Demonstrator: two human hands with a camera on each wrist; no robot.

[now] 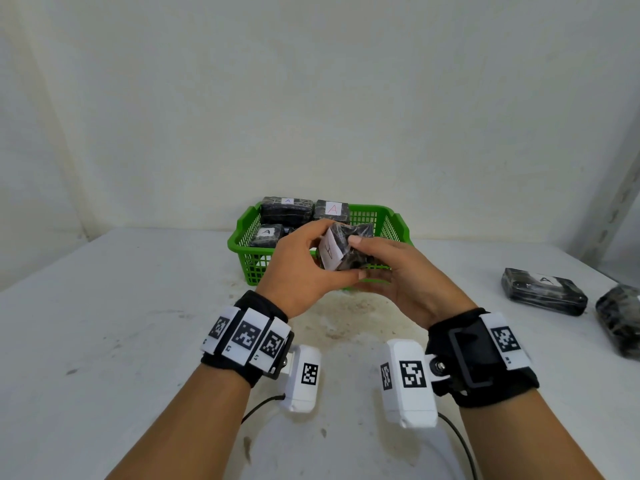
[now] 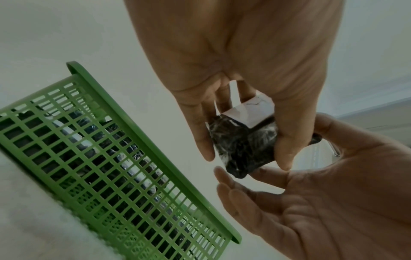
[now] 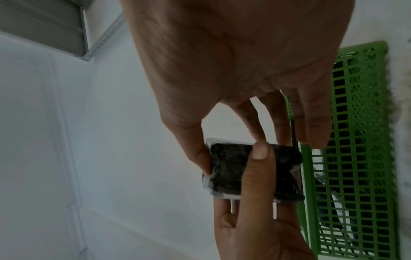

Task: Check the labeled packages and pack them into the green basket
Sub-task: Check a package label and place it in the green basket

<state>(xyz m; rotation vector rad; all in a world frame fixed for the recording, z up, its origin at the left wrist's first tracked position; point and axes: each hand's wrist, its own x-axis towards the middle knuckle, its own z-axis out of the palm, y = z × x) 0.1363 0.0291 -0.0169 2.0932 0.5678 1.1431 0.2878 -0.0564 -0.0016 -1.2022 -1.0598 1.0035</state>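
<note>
Both hands hold one black plastic-wrapped package (image 1: 355, 252) in the air just in front of the green basket (image 1: 391, 225). Its white label (image 1: 329, 252) carries a handwritten letter and faces left, turned on its side. My left hand (image 1: 308, 261) grips it with fingers above and thumb below. My right hand (image 1: 398, 268) pinches its right end, thumb on top and fingers beneath. In the left wrist view the package (image 2: 242, 146) sits between the left thumb and fingers. In the right wrist view the package (image 3: 233, 174) is crossed by the left thumb.
Three labelled packages lie in the basket: one at the back left (image 1: 287, 209), one at the back middle (image 1: 332, 211), one at the front left (image 1: 266, 235). Two more packages (image 1: 543, 294) (image 1: 620, 320) lie on the white table (image 1: 138, 323) at the right. A wall stands close behind.
</note>
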